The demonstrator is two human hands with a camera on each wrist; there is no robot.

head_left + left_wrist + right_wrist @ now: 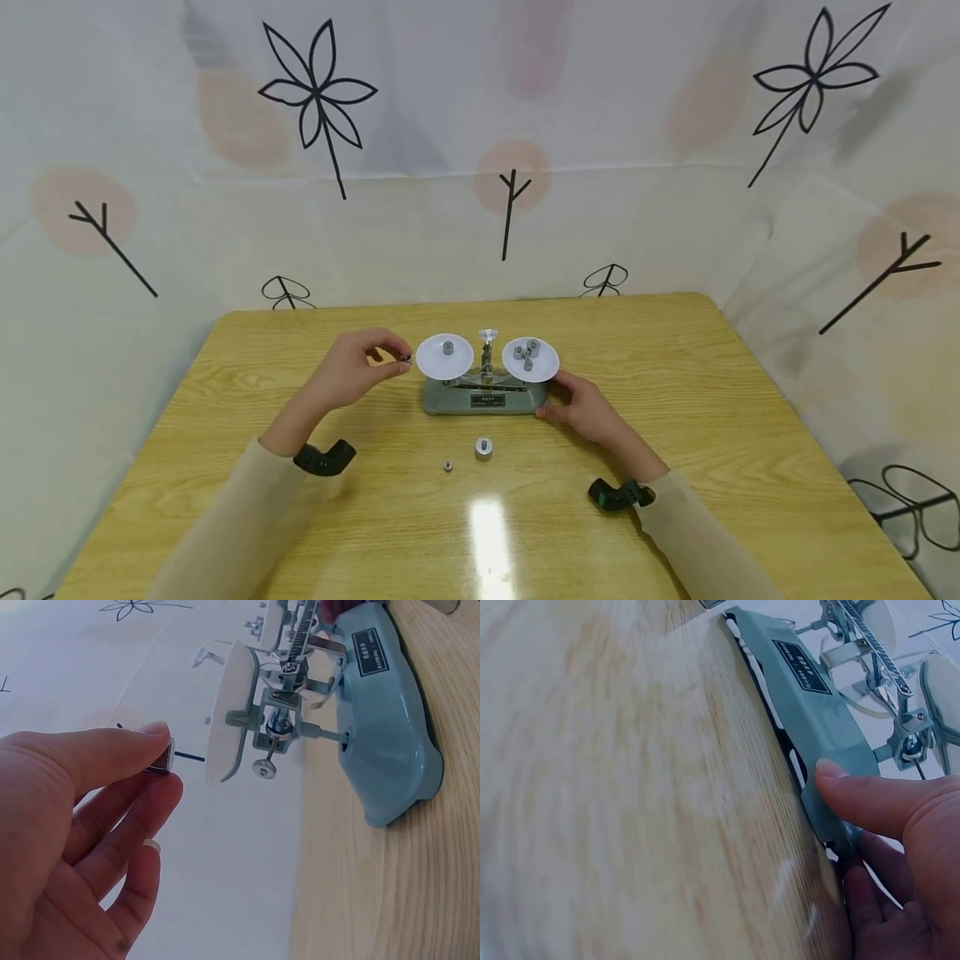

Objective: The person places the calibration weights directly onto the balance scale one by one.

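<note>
A balance scale with a grey-green base (442,398) stands on the table. My left hand (351,368), just left of its left pan (427,362), pinches a small shiny metal weight (164,758) between thumb and fingertips, apart from the pan. One weight (447,347) sits on that pan, while the right pan (546,367) carries several weights (528,364). Gripping the base's right end is my right hand (588,410), its thumb (855,791) on the front face and its other fingers behind, partly hidden.
In front of the scale, a larger weight (483,450) and a smaller weight (447,466) stand on the wooden table (360,533). A patterned white cloth (420,242) hangs behind and along both sides of the table.
</note>
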